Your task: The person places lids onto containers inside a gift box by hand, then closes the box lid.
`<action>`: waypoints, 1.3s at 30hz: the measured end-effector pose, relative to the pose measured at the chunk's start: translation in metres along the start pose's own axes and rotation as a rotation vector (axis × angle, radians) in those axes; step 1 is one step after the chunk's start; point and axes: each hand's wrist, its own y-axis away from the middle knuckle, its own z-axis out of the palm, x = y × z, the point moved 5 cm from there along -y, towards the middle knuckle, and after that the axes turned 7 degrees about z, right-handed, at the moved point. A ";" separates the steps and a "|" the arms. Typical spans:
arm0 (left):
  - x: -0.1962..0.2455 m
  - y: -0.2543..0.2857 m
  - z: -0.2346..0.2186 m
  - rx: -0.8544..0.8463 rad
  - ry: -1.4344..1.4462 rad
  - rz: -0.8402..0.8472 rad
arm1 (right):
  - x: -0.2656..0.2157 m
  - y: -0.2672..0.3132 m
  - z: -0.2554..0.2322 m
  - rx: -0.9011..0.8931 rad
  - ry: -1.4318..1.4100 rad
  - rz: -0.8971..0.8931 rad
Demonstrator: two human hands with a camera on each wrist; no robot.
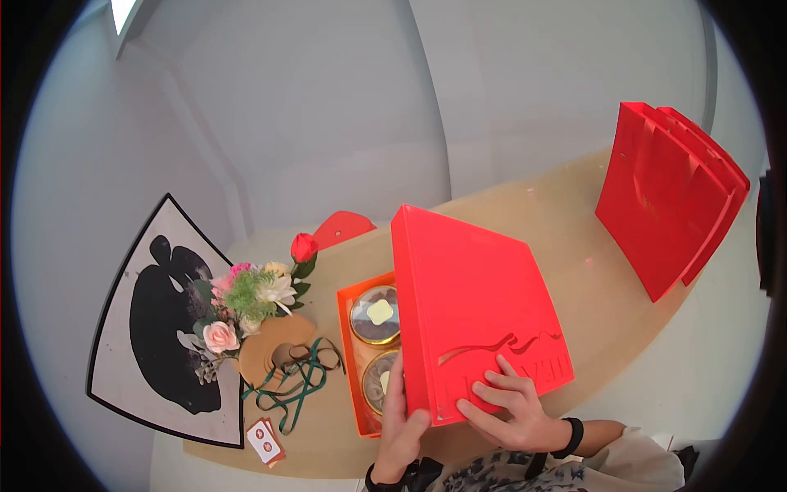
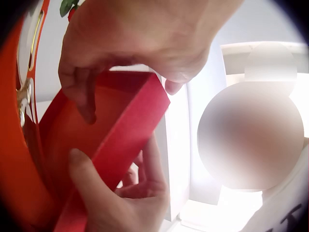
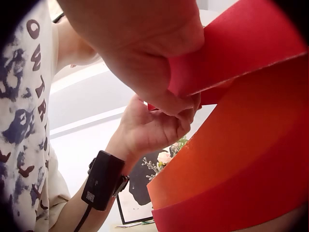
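A red box lid (image 1: pixel 484 287) with a cut-out pattern and raised lettering is held tilted over an orange-red box (image 1: pixel 352 385). My left hand (image 1: pixel 402 430) grips the lid's near left corner; in the left wrist view its fingers curl over the rim to the inside. My right hand (image 1: pixel 512 410) holds the near edge, fingers spread on the outer face and thumb (image 2: pixel 82 169) inside. The lid's inner side (image 3: pixel 251 140) shows orange in the right wrist view. Two round gold-rimmed containers (image 1: pixel 375 316) with pale labels show in the box; the lid hides the rest.
Red paper bags (image 1: pixel 664 197) stand at the right of the wooden table (image 1: pixel 566 197). On the left are a flower arrangement (image 1: pixel 254 295), a tan rounded object (image 1: pixel 270 348), dark green ribbon (image 1: pixel 303 385), small cards (image 1: pixel 265 443) and a framed black-and-white picture (image 1: pixel 168 328).
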 end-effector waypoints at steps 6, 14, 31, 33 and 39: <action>0.006 -0.006 0.006 0.183 0.051 -0.084 | 0.004 -0.007 -0.002 -0.229 -0.031 0.043; -0.011 -0.001 -0.012 0.211 0.151 -0.077 | 0.121 0.042 -0.061 -0.131 -0.130 0.736; 0.017 0.030 -0.054 0.087 -0.780 0.102 | 0.119 0.045 -0.045 -0.239 -0.713 0.935; 0.011 0.044 -0.075 0.370 -0.475 0.079 | 0.114 0.033 -0.035 -0.245 -0.687 0.882; 0.019 0.045 -0.096 0.334 -0.606 0.106 | 0.097 0.015 -0.015 -0.275 -0.735 0.829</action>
